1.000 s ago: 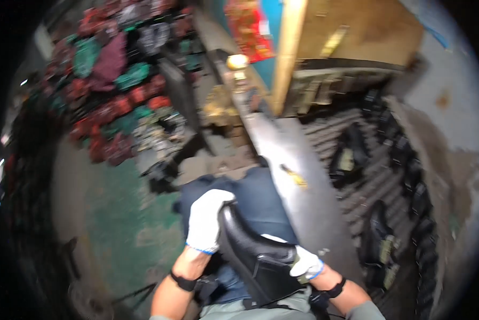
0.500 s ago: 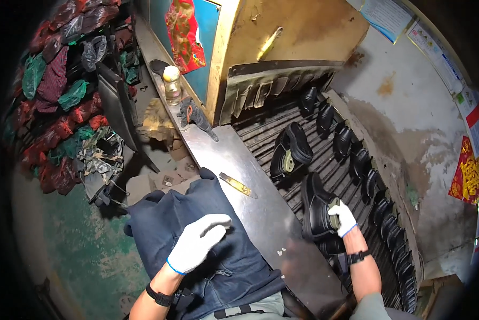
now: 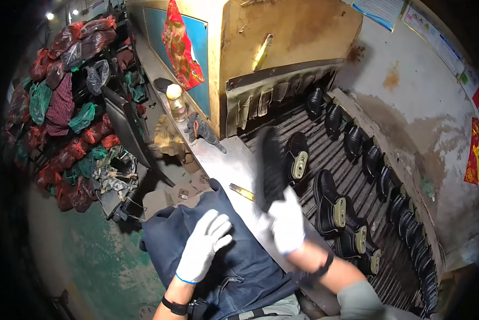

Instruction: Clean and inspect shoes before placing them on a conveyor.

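Right hand (image 3: 286, 224) closed on a black boot (image 3: 269, 168); left hand (image 3: 203, 245) open, empty.
We judge the boot light, stiff-soled, soft-shafted: grip its shaft, 12 o'clock above the dark apron (image 3: 239, 266).

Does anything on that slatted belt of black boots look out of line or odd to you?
Mostly tidy: a row of boots runs in single file along the far edge of the slatted belt. Nearer, a few boots sit loosely, off that line. The right hand holds one black boot lifted, blurred. Nothing looks spilled.

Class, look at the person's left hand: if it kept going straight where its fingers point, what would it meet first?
Probably the metal ledge just beyond the left hand, past the dark apron edge; depth is unclear.
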{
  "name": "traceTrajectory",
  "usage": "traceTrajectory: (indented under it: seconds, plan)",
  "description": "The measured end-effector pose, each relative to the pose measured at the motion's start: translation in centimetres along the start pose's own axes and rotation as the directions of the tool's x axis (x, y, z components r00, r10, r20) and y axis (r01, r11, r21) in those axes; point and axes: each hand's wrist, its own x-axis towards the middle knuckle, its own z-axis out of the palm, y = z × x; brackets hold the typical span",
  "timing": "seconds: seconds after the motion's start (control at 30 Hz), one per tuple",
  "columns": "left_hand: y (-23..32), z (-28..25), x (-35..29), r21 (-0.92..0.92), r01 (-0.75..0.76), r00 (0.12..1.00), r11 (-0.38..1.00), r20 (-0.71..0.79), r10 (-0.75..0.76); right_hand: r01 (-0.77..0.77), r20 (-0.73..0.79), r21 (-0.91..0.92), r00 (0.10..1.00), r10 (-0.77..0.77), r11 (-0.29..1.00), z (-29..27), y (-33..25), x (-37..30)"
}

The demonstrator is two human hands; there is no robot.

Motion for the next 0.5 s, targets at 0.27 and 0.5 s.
traceTrajectory:
  seconds: [0.27, 0.5]
  plan:
    - [3.6, -2.8, -5.0, -0.166, -0.174, 0.951, 0.971, -0.286, 0.121, 0.067, -0.178, -0.903, 0.840, -0.512, 0.424, -9.4, 1.2, 8.6]
    - [5.1, -3.9, -4.6, 0.581, -0.093, 0.939, 0.808, -0.219, 0.265, -0.140, -0.396, -0.562, 0.911, -0.116, 0.815, -17.9, -5.7, 22.2]
